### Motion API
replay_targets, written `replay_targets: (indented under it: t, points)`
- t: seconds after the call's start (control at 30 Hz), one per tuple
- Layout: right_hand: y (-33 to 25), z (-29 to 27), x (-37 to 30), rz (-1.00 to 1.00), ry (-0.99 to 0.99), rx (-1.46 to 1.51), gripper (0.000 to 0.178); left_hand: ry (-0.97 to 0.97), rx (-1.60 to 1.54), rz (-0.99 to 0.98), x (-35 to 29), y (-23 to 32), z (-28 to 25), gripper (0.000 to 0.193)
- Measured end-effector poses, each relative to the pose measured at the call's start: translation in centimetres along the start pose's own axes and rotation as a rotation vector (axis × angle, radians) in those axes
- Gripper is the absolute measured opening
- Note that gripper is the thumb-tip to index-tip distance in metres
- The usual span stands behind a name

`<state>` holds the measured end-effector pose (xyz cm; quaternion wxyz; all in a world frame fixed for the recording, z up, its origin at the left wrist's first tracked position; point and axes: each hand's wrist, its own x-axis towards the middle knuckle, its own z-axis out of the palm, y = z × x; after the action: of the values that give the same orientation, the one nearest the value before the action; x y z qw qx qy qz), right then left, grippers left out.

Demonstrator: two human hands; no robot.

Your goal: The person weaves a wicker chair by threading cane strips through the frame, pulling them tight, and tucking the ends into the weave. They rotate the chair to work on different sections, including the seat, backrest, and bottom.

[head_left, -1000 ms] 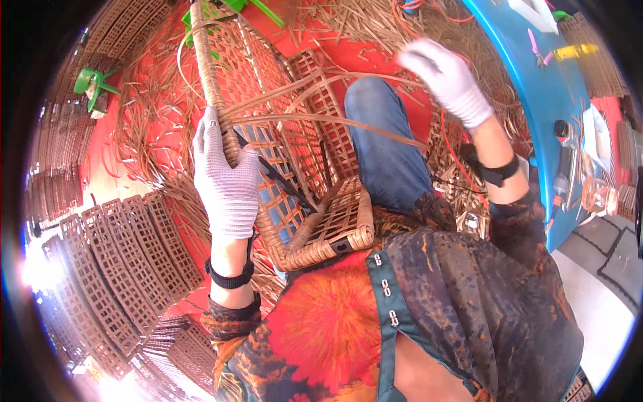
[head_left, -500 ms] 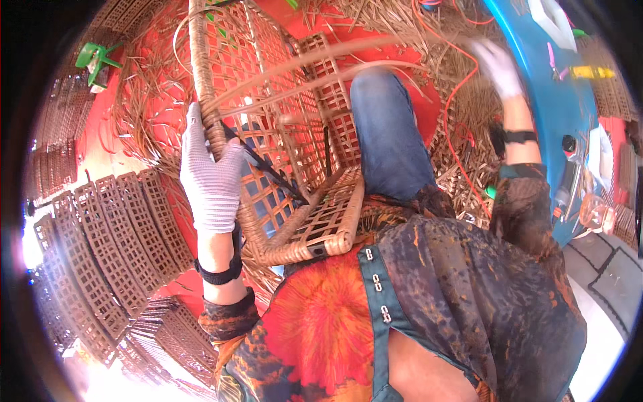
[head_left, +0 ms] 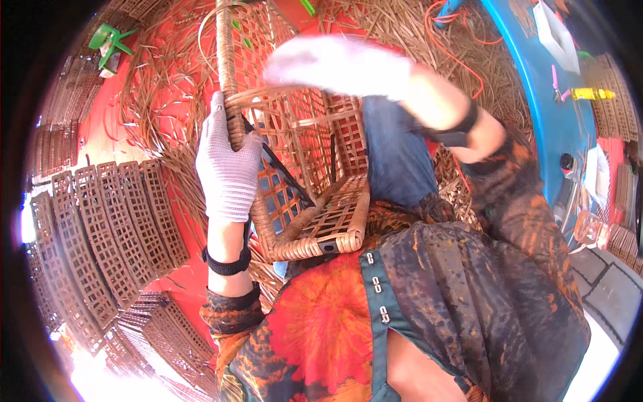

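The fingers (head_left: 224, 137) of the gloved left hand (head_left: 226, 171) are wrapped around the thick woven rim of a rattan frame (head_left: 301, 167), gripping it; the frame rests against the person's lap and blue-trousered knee (head_left: 395, 161), its lattice rising away from the body. Left of it, flat woven lattice panels (head_left: 100, 228) lie on the red floor (head_left: 100, 127). Above the frame, the gloved right hand (head_left: 338, 63) is motion-blurred; whether it holds anything cannot be told. Loose rattan strips (head_left: 395, 27) lie beyond.

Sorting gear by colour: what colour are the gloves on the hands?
White, seen in the head view: left hand gripping the basket.
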<state>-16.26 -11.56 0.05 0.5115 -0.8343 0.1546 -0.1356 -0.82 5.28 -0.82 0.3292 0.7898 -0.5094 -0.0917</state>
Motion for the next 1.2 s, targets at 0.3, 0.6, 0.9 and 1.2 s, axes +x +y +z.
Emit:
replay_targets:
  t: [0.3,0.6,0.9,1.2]
  points:
    - [10.0,-16.9,-21.0,0.571,0.478,-0.744,0.024,0.049,-0.117,0.026,-0.2,-2.9,-1.3,0.064]
    - [15.3,-5.8,-26.4,0.698,0.263,-1.058,0.042,-0.012,-0.136,-0.022,0.0,-0.9,-1.2,0.064]
    - [0.3,3.2,0.4,-0.102,0.165,-0.222,0.024,-0.012,-0.084,-0.068,0.0,0.4,-0.6,0.063]
    - [2.6,4.4,-3.6,0.219,0.003,0.390,0.029,-0.143,-0.412,-0.112,2.0,1.5,-2.0,0.059]
